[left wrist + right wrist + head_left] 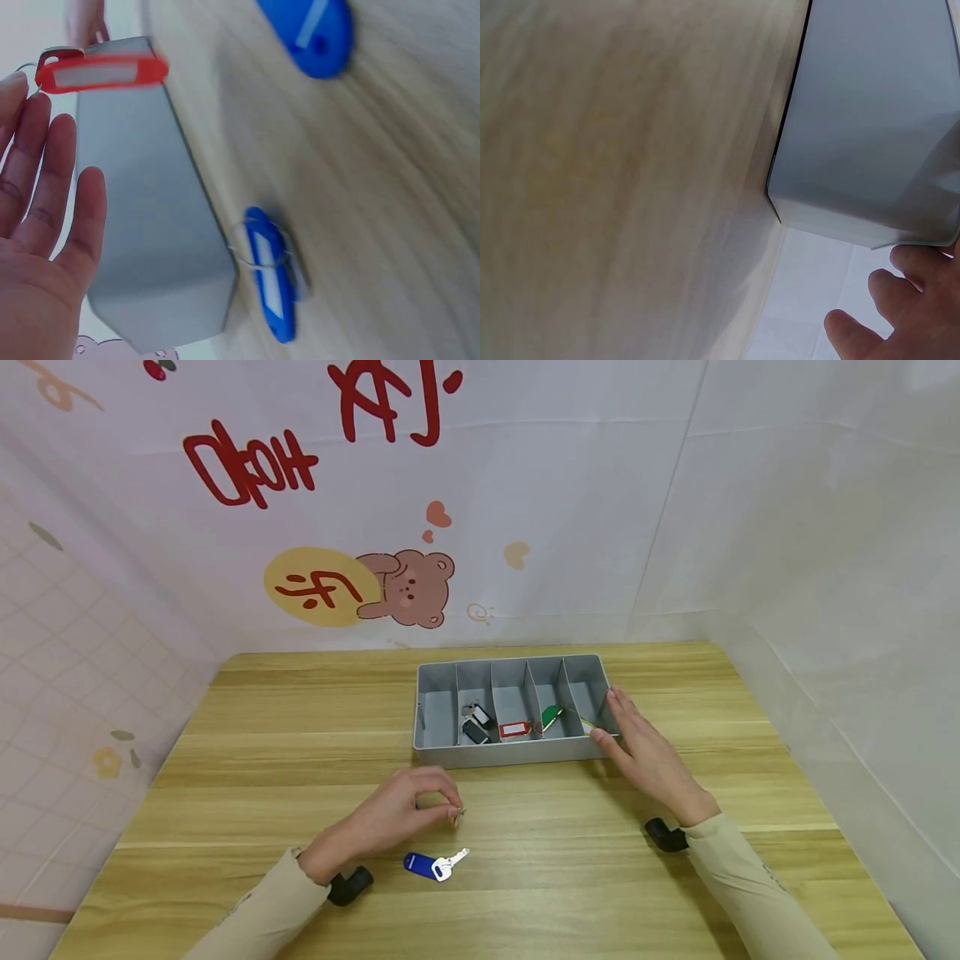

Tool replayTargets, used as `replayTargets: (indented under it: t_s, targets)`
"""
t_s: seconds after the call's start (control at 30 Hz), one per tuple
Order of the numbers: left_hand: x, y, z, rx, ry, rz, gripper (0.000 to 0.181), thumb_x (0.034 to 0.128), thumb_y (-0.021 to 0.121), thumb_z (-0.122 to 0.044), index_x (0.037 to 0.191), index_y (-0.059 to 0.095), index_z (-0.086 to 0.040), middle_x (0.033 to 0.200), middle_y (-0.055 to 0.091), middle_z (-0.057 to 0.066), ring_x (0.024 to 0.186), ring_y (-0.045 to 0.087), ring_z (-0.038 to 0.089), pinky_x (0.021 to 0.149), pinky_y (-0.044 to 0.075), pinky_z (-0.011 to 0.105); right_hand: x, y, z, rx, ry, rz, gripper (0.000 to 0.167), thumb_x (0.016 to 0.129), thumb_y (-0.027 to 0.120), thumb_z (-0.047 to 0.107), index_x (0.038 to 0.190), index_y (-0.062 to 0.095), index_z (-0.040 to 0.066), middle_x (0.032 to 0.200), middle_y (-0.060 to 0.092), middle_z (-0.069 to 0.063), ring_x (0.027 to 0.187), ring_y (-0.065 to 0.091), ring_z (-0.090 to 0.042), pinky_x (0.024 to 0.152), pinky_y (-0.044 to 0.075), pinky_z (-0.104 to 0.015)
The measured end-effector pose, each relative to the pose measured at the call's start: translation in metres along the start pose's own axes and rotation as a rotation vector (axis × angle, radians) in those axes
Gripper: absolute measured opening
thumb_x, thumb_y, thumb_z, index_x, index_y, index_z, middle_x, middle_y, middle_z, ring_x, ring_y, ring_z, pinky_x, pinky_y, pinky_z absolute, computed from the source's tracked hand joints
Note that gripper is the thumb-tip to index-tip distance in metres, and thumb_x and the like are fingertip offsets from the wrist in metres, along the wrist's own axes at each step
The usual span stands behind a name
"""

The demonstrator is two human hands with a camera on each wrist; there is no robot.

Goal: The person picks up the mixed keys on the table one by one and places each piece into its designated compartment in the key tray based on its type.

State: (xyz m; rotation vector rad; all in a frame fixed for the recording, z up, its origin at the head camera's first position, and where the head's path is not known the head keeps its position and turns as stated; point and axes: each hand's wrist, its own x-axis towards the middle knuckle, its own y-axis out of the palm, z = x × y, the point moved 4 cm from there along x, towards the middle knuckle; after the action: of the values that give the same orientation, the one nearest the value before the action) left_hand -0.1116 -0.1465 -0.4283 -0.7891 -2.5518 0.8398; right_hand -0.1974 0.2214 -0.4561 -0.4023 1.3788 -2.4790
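Note:
My left hand (pixel 401 810) pinches a key ring between thumb and fingertips in front of the grey tray (pixel 517 752). From that ring hangs a red tag (pixel 101 73), clear in the left wrist view. Just below the hand lies a blue tag (pixel 419 863) with a silver key (pixel 450 864). The left wrist view shows a second blue tag (pixel 271 277) with a ring, near the tray; my hand mostly hides it in the head view. My right hand (pixel 651 756) rests on the tray's right end, fingers on the rim, thumb at the front corner.
The tray has several compartments. Two dark tags (pixel 476 732) with keys lie in the second from left, a red-framed tag (pixel 514 728) in the third, a green tag (pixel 551 717) in the fourth. A yellow-edged tag (pixel 588 725) lies in the rightmost. White curtains surround the table (pixel 600 877).

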Motion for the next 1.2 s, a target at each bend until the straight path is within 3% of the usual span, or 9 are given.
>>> replayTargets:
  t_s: [0.27,0.5,0.67,0.83,0.97,1.2]
  targets:
    - [0.010,-0.005,-0.014,-0.039,0.027,-0.060,0.006,0.0969,0.075,-0.015,0.099,0.077,-0.019,0.102,0.071,-0.012,0.101,0.065,0.007,0.092,0.055,0.045,0.000,0.000,-0.001,-0.007,0.004,-0.005,0.082,0.108,0.047,0.052,0.166,0.012,0.005,0.174,0.005,-0.009,0.158,0.010,-0.033,0.121,0.020,-0.061]
    - [0.022,-0.011,-0.026,-0.055,0.088,-0.149,0.010,0.0940,0.076,-0.007,0.098,0.078,-0.017,0.100,0.073,-0.008,0.099,0.067,0.010,0.090,0.056,0.040,0.000,0.000,0.000,-0.009,0.008,-0.012,0.082,0.108,0.047,0.052,0.166,0.012,0.005,0.174,0.004,-0.006,0.158,0.010,-0.033,0.121,0.021,-0.061]
    - [0.029,-0.015,-0.034,-0.079,0.068,-0.184,0.010,0.0934,0.077,-0.007,0.098,0.078,-0.015,0.101,0.072,-0.009,0.101,0.067,0.010,0.092,0.056,0.046,0.000,0.000,0.000,-0.007,0.011,-0.012,0.082,0.108,0.048,0.052,0.166,0.012,0.005,0.174,0.005,-0.007,0.158,0.011,-0.034,0.121,0.021,-0.061]
    - [0.037,-0.017,-0.039,-0.062,0.050,-0.213,0.012,0.0931,0.078,-0.008,0.098,0.079,-0.019,0.101,0.072,-0.011,0.101,0.066,0.009,0.094,0.055,0.048,0.000,0.000,0.000,-0.007,0.015,-0.013,0.083,0.108,0.048,0.052,0.166,0.013,0.005,0.174,0.005,-0.007,0.158,0.012,-0.034,0.121,0.021,-0.061]
    - [0.044,-0.018,-0.045,-0.042,0.072,-0.251,0.009,0.0921,0.079,-0.008,0.096,0.079,-0.017,0.101,0.071,-0.012,0.102,0.067,0.009,0.095,0.055,0.042,0.000,0.000,0.001,-0.011,0.010,-0.019,0.083,0.108,0.048,0.052,0.165,0.013,0.004,0.173,0.008,-0.012,0.158,0.012,-0.035,0.121,0.021,-0.061]
    - [0.058,-0.018,-0.057,-0.036,0.122,-0.305,0.009,0.0924,0.079,-0.009,0.098,0.078,-0.016,0.101,0.072,-0.010,0.099,0.067,0.009,0.091,0.055,0.042,0.000,0.001,0.000,-0.007,0.010,-0.029,0.082,0.108,0.048,0.052,0.165,0.014,0.005,0.173,0.010,-0.014,0.158,0.012,-0.034,0.121,0.022,-0.061]
